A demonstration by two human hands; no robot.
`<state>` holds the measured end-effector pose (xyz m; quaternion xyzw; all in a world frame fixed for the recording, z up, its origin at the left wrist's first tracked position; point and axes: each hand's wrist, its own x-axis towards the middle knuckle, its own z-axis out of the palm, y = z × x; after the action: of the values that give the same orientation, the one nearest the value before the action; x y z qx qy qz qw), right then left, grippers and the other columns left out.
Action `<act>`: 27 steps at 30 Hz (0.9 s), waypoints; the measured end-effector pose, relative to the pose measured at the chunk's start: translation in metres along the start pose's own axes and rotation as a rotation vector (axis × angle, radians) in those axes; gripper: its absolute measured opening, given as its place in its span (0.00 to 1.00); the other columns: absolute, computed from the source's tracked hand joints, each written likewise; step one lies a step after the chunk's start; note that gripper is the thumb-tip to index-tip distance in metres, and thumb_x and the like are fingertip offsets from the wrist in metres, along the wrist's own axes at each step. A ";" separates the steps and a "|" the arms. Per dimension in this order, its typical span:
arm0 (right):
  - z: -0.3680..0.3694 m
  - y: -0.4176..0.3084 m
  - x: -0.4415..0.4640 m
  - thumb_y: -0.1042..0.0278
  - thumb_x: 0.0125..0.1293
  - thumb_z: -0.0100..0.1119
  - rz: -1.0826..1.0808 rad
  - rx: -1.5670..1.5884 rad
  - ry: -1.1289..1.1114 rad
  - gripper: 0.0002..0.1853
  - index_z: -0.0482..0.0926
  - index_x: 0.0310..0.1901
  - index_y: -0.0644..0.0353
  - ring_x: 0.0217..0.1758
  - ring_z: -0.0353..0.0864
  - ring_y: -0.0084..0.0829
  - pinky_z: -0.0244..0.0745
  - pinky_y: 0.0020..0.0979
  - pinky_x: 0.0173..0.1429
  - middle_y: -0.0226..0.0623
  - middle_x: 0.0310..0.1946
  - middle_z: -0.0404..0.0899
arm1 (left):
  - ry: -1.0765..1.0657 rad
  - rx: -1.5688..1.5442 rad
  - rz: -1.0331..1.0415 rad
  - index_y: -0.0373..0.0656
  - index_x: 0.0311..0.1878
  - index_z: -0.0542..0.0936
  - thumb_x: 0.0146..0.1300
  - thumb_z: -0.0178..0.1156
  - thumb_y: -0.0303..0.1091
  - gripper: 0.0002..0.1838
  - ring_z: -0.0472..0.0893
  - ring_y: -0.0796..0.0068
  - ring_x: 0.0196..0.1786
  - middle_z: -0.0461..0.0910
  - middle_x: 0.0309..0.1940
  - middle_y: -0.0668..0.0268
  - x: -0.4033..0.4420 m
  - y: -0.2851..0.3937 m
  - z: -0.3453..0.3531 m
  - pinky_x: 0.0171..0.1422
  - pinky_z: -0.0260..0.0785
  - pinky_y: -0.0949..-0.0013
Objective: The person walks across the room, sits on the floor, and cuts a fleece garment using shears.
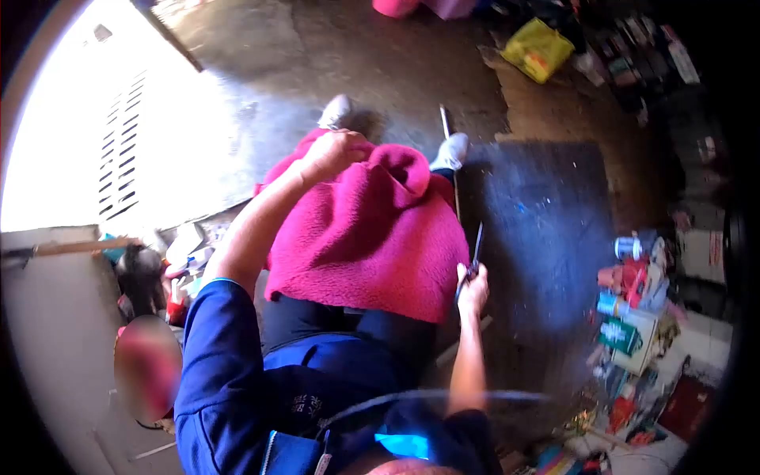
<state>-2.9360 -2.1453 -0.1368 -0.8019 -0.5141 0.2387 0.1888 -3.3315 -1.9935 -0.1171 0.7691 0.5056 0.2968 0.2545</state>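
A bright pink fleece cloth [364, 245] lies draped across the lap and over the knees, bunched into folds at its far side. My left hand [342, 150] is closed on the cloth's far edge, near the knees. Off to the right of the cloth, my right hand [473, 294] grips a pair of scissors [477, 249] by the dark handles. The blades point away from the body and look closed, apart from the cloth.
Two light shoes rest on the floor, the right one [451, 150] beside a thin pole [445, 120]. A dark board [546, 229] lies to the right. Household clutter [633, 317] lines the right side, and a yellow bag [538, 49] sits at the back. Bright light enters at left.
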 end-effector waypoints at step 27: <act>0.025 0.095 0.101 0.76 0.52 0.62 0.054 0.409 0.114 0.14 0.73 0.40 0.57 0.28 0.69 0.20 0.68 0.25 0.35 0.26 0.26 0.70 | -0.095 0.333 -0.064 0.43 0.35 0.79 0.57 0.57 0.39 0.09 0.76 0.56 0.46 0.78 0.35 0.57 0.054 -0.066 0.132 0.45 0.71 0.57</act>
<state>-2.8447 -2.0893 -0.2282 -0.7724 -0.4219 0.2974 0.3701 -3.2618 -1.9320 -0.2437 0.7974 0.5593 0.1640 0.1564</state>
